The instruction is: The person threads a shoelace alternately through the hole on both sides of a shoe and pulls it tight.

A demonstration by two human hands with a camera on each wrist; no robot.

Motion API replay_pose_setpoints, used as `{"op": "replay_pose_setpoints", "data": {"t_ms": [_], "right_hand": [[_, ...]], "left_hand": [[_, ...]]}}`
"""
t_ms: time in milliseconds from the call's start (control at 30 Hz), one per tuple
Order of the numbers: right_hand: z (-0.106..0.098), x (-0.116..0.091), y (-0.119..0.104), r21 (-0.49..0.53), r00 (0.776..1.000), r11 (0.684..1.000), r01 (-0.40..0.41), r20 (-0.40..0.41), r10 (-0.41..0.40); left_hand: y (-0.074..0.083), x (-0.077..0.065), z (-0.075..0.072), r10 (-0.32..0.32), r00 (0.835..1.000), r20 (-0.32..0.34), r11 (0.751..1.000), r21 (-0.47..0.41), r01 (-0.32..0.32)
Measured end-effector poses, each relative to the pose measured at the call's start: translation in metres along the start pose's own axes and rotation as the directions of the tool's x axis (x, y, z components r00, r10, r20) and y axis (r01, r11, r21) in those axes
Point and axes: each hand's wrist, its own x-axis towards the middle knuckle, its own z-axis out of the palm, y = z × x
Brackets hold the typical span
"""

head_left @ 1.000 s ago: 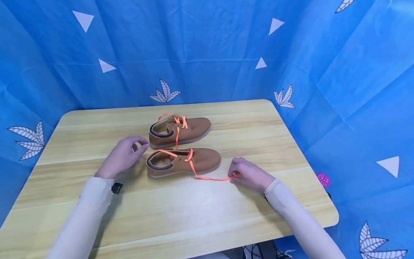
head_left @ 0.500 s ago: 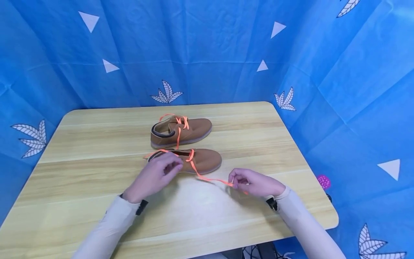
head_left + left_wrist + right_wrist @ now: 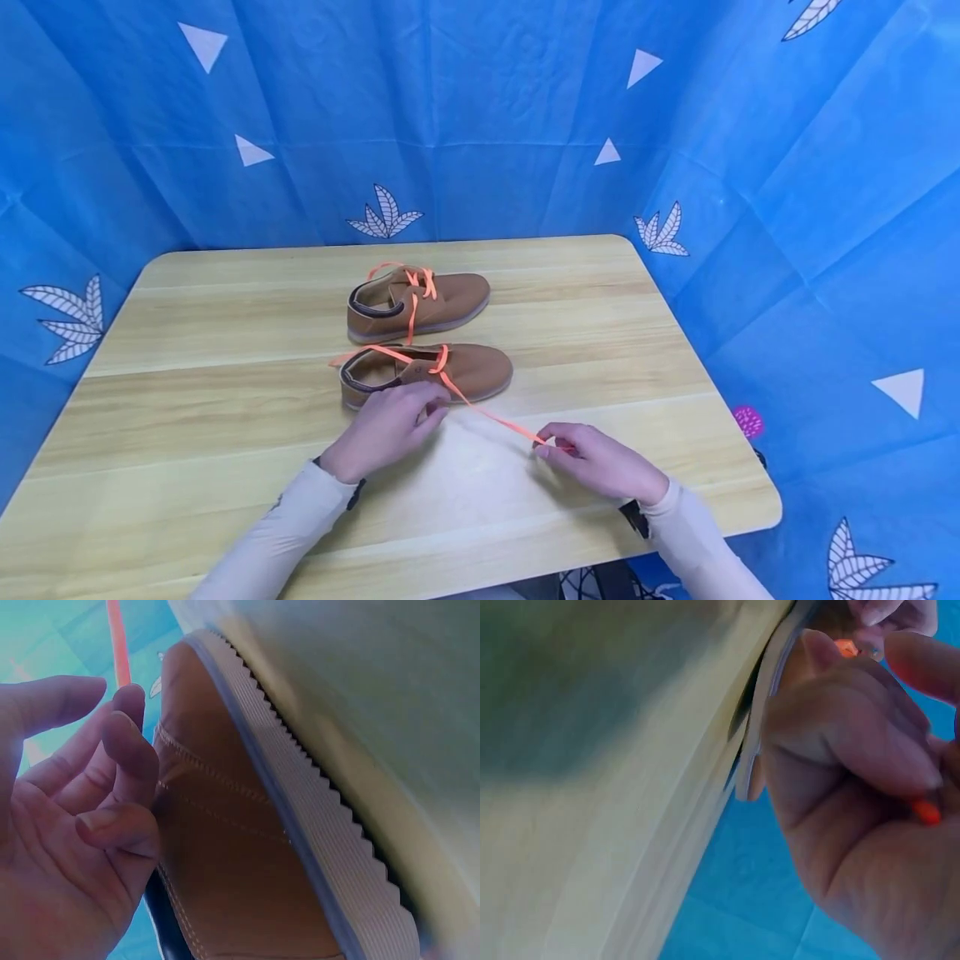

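Note:
Two brown shoes with orange laces stand side by side, toes to the right. My left hand [image 3: 401, 425] is at the side of the near shoe [image 3: 476, 371]. In the left wrist view its fingers [image 3: 131, 750] are loosely bent beside the shoe's brown upper [image 3: 217, 847], with a gap between thumb and index finger. An orange shoelace [image 3: 491, 414] runs from the near shoe's eyelets to my right hand [image 3: 600, 458], which pinches it low over the table. The lace's tip [image 3: 925, 811] pokes out of the curled fingers in the right wrist view.
The far shoe [image 3: 450, 302] stands just behind the near one, its lace ends hanging loose. The other lace end [image 3: 345, 359] of the near shoe trails past its heel. A blue curtain [image 3: 510, 125] borders the wooden table [image 3: 225, 308]. Cables [image 3: 581, 579] show below the front edge.
My left hand has moved right from behind the heels to the near shoe's side. My right hand has come nearer to me and slightly right with the lace, which now runs straighter.

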Motion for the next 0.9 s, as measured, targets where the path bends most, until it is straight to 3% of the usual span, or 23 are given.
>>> {"op": "replay_pose_setpoints", "data": {"t_ms": [200,300,400,500,633,700,767,833,900], "right_hand": [[0.007,-0.002,0.002,0.145,0.997,0.987,0.062,0.029,-0.067],[0.009,-0.002,0.005,0.304,0.990,0.952,0.034,0.122,-0.074],[0.010,-0.002,0.006,0.436,0.974,0.900,0.007,0.203,-0.106],[0.012,-0.003,0.004,0.504,0.958,0.863,0.022,0.235,-0.162],[0.013,-0.005,0.000,0.538,0.946,0.840,0.061,0.238,-0.222],[0.012,-0.007,-0.005,0.531,0.947,0.844,0.066,0.232,-0.221],[0.010,-0.010,-0.012,0.466,0.959,0.881,0.082,0.203,-0.197],[0.008,-0.014,-0.020,0.330,0.975,0.937,0.118,0.139,-0.172],[0.005,-0.019,-0.030,0.131,0.984,0.977,0.167,0.040,-0.174]], "left_hand": [[0.003,0.003,0.007,-0.013,1.000,0.006,0.999,0.040,0.013],[0.006,0.004,0.011,0.004,1.000,-0.006,0.998,0.069,-0.003],[0.009,0.006,0.015,0.071,0.996,-0.061,0.990,0.124,-0.063],[0.012,0.007,0.019,0.191,0.971,-0.141,0.964,0.216,-0.158],[0.017,0.010,0.023,0.342,0.919,-0.198,0.894,0.369,-0.253],[0.018,0.011,0.024,0.379,0.904,-0.198,0.868,0.414,-0.273],[0.020,0.011,0.024,0.400,0.896,-0.191,0.855,0.430,-0.290],[0.022,0.012,0.024,0.415,0.893,-0.176,0.849,0.428,-0.310],[0.025,0.012,0.024,0.429,0.888,-0.165,0.846,0.416,-0.332]]}}
